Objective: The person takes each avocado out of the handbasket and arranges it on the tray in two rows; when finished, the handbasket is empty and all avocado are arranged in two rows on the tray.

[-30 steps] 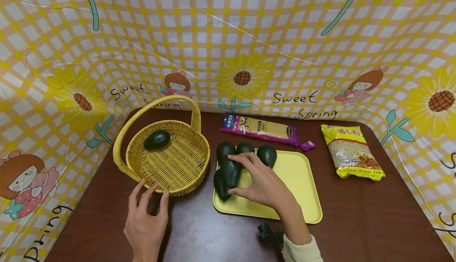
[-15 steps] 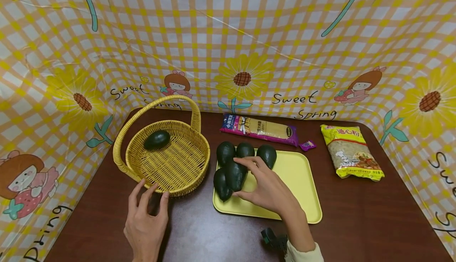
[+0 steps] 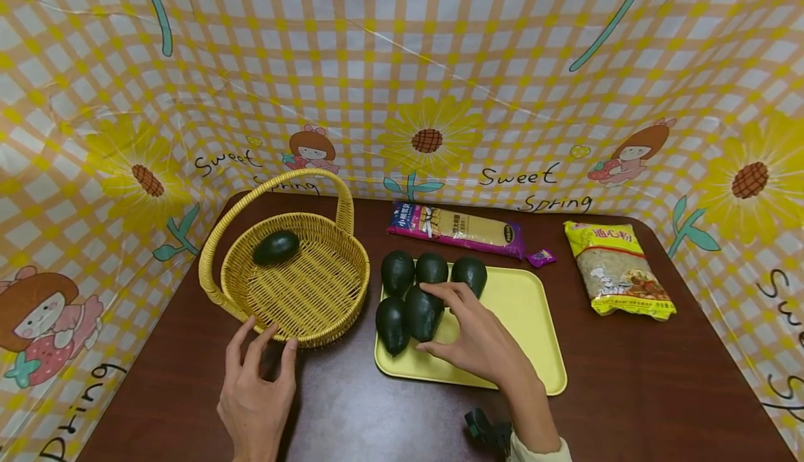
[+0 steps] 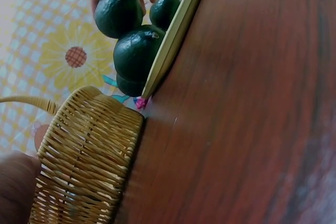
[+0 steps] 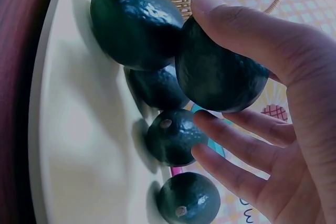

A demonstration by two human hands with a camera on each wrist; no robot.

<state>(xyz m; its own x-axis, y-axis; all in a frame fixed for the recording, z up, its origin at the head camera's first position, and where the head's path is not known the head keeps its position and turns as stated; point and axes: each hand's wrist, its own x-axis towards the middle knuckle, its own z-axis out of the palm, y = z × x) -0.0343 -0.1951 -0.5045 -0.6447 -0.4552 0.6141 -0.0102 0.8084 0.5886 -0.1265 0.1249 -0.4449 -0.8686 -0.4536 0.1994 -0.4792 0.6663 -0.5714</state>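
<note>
My right hand (image 3: 480, 336) holds a dark green avocado (image 3: 423, 313) between thumb and fingertips over the left part of a yellow tray (image 3: 521, 329). In the right wrist view the held avocado (image 5: 218, 72) is raised off the tray surface, with the thumb across it and some fingers spread below. Another avocado (image 3: 392, 326) lies just left of it on the tray, and more stand in a row behind. My left hand (image 3: 257, 392) touches the near rim of a yellow wicker basket (image 3: 323, 336) with bent, spread fingers. One avocado (image 3: 276, 248) lies inside the basket.
Behind the tray lie a purple noodle packet (image 3: 455, 228) and a small purple wrapped sweet (image 3: 541, 257). A yellow bag of pasta (image 3: 618, 270) is at the right. The basket's tall handle (image 3: 213, 246) arches up on its left side. A patterned cloth (image 3: 427, 64) surrounds the table.
My right hand has shifted slightly right and toward me with the avocado, which now covers less of the avocado at its left. My left hand and the basket stay where they were.
</note>
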